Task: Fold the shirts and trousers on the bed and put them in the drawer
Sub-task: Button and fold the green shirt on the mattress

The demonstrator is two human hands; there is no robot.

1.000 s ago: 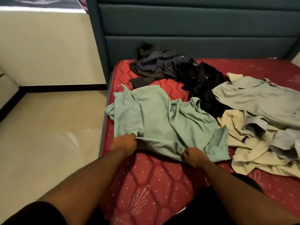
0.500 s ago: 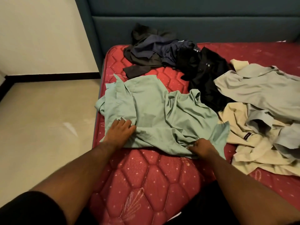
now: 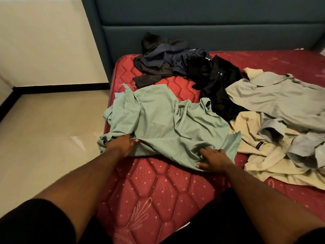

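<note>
Left hand (image 3: 121, 144) gripping green shirt (image 3: 165, 124) hem, right hand (image 3: 213, 160) seemingly flat on it, both arms outstretched

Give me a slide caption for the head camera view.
Left hand grips the green shirt while right hand presses its hem flat on the red mattress.

I can read no text anywhere from here. The cream shirt (image 3: 274, 155) at the right of the frame carries a small dark label (image 3: 260, 145) (whatever is printed on it is too small to make out). On the black garment (image 3: 218, 80) at upper centre I see faint pale marks near its top edge, likewise illegible.
</note>
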